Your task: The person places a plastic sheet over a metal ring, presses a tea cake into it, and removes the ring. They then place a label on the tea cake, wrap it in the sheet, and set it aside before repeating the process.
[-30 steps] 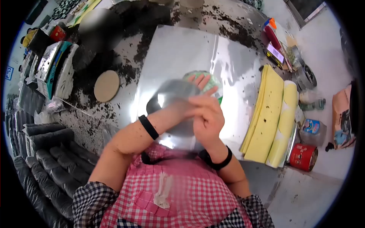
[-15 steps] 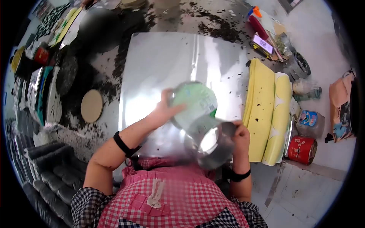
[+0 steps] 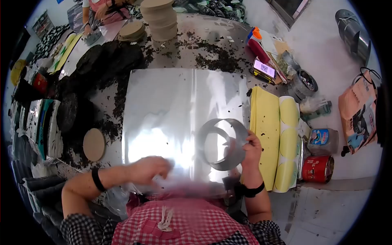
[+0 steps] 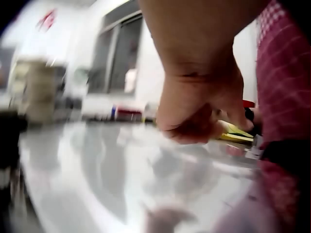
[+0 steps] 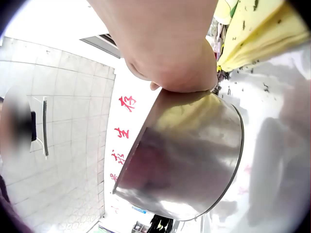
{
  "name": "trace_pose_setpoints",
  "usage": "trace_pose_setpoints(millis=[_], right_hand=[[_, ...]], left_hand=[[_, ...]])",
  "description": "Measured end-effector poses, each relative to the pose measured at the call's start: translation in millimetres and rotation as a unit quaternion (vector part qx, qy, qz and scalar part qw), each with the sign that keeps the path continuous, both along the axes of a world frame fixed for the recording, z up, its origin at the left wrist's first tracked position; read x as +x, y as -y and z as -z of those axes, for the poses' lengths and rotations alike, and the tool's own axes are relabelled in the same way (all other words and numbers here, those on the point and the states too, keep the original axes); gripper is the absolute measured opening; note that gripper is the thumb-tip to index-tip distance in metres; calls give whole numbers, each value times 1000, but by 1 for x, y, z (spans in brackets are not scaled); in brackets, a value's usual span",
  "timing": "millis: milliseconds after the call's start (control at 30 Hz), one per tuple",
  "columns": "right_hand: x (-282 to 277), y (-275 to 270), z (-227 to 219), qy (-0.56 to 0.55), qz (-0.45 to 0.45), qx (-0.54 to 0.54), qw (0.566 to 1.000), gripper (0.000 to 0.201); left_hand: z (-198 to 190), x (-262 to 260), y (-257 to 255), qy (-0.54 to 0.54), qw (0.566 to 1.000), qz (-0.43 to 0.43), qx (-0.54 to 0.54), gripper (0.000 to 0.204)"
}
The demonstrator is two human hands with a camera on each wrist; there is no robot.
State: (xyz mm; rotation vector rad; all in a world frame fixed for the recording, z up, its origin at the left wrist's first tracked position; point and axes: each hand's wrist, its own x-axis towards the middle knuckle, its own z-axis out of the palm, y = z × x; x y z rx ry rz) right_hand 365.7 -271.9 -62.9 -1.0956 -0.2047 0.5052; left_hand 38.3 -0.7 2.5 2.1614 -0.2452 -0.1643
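Note:
My right hand grips the wall of a wide, shiny metal ring, open at both ends, at its right side. The ring is tilted over the metal sheet; in the right wrist view its smooth outer wall hangs below the hand. At the front left, close to the apron, my left hand has its fingers curled on a pale see-through sheet, badly blurred. The left wrist view shows that hand from the wrist side, with the fingertips hidden.
Yellow round-printed sheets lie right of the metal sheet, with a red can beyond. A tan disc and dark crumbly material are on the left. Tan discs are stacked at the back, near another person's arm.
My left hand has left the middle of the metal sheet for the front left, and the round green piece is gone from there. My right hand has raised and turned the metal ring.

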Motion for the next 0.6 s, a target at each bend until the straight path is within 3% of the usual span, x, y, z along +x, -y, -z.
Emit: trace_pose_setpoints(millis=[33, 67, 100, 167, 200, 267, 300, 367, 433, 467, 533, 567, 600], right_hand=[[-11, 1, 8, 3, -3, -11, 1000, 36], [-18, -1, 9, 16, -35, -62, 997, 38], [-26, -6, 7, 143, -24, -132, 981, 38], [-45, -22, -15, 394, 2, -251, 884, 39], [-62, -22, -50, 481, 4, -287, 828, 36], [-80, -9, -80, 614, -117, -294, 723, 38], [-90, -2, -84, 668, -175, -296, 660, 40], [-102, 7, -70, 689, -234, -335, 598, 27], [-96, 12, -59, 701, -277, -385, 532, 22], [-95, 12, -73, 690, -219, -355, 591, 15], [-122, 18, -141, 501, -197, -283, 794, 12], [-136, 23, -167, 387, -179, -241, 872, 12], [-149, 30, -179, 340, -242, -153, 896, 14]], left_hand=[[28, -37, 6, -54, 987, 10, 149, 44], [49, -52, 7, -111, 975, 30, 188, 50], [50, -58, 15, -68, 978, 6, 196, 39], [50, -55, 19, 29, 974, -40, 221, 22], [62, -61, 20, 41, 980, -81, 175, 24], [56, -60, 24, 42, 982, -115, 147, 14], [52, -60, 25, 17, 981, -131, 140, 11], [48, -52, 29, -22, 972, -112, 207, 11], [37, -30, 37, -156, 936, -102, 300, 13], [38, -22, 37, -163, 932, -130, 296, 18], [21, 3, 27, -187, 929, -181, 262, 23], [-1, 14, 20, -208, 930, -198, 229, 24], [-14, 25, 10, -174, 935, -184, 249, 24]])
